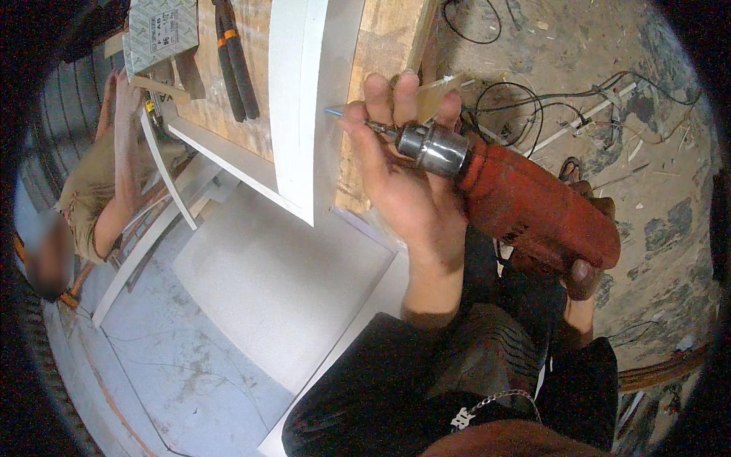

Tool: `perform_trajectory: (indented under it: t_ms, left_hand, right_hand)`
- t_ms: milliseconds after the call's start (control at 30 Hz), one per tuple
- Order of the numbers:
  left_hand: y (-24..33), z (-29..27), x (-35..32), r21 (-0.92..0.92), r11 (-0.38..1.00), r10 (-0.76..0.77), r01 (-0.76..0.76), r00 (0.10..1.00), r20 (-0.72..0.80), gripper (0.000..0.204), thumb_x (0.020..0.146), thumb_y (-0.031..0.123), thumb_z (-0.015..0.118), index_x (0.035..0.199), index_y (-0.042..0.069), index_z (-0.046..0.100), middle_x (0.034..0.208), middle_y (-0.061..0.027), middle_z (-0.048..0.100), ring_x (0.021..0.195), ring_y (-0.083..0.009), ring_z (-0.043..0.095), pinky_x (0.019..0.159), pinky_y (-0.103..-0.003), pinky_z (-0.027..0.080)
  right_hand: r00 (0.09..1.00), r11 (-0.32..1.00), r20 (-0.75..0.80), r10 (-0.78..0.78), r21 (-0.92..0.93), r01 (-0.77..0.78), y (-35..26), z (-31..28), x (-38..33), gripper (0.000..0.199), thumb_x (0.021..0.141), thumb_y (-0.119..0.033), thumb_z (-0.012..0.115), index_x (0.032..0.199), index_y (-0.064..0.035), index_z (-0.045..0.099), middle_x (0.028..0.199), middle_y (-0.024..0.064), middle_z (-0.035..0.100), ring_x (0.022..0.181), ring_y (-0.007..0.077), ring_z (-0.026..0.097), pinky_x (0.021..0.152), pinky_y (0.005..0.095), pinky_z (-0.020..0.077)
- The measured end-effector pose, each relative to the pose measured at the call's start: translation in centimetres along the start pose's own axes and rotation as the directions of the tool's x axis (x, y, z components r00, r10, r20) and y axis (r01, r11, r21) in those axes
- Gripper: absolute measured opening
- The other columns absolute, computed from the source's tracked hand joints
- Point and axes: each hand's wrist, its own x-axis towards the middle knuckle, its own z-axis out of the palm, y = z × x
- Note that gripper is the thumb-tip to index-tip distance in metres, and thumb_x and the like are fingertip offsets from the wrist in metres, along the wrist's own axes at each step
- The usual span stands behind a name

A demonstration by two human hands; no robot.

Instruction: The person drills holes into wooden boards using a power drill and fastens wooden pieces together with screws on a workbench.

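Observation:
A red power drill [541, 202] with a metal chuck lies slantwise across the view, its front toward the workpiece. Around its rear end my right hand [583, 280] is closed, partly hidden by the drill body. My left hand [411, 198] is turned palm up under the chuck, fingers bent up, thumb and forefinger at the thin drill bit [378, 128]. A small blue tip [333, 111] shows just past the thumb. That tip meets or nearly meets the grey side of a white-edged panel [295, 114]; contact is hard to tell.
Orange-and-black-handled pliers [236, 72] and a printed box [162, 34] lie on the wooden board [255, 129]. A co-worker [106, 183] is at the left beside white strips [145, 251]. Black cables [525, 99] and scraps litter the floor at right.

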Motion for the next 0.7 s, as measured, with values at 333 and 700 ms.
perform_trajectory:
  t_ms: [333,700]
  left_hand:
    - [-0.33,-0.36,-0.04,-0.061,0.998,-0.028,0.032,0.998,0.058,0.028,0.097,0.033,0.029,0.111,0.011,0.04,0.12,-0.0064,0.052,0.111,-0.0218,0.05,0.085,-0.048,0.046]
    - [-0.26,0.32,-0.05,-0.002,1.0,-0.013,0.013,0.999,0.036,0.033,0.097,0.035,0.025,0.113,0.01,0.04,0.117,-0.0077,0.053,0.112,-0.0213,0.049,0.084,-0.045,0.047]
  right_hand:
    - [1.0,1.0,-0.01,0.014,-0.002,-0.014,-0.03,-0.23,0.05,0.044,0.08,-0.041,0.057,0.108,-0.0088,0.045,0.103,0.0061,0.045,0.094,0.0189,0.043,0.083,0.035,0.0375]
    - [1.0,1.0,-0.007,0.011,0.001,-0.011,-0.1,-0.33,0.12,0.044,0.081,-0.04,0.057,0.109,-0.0081,0.045,0.105,0.0069,0.045,0.096,0.0196,0.044,0.084,0.0355,0.0378]
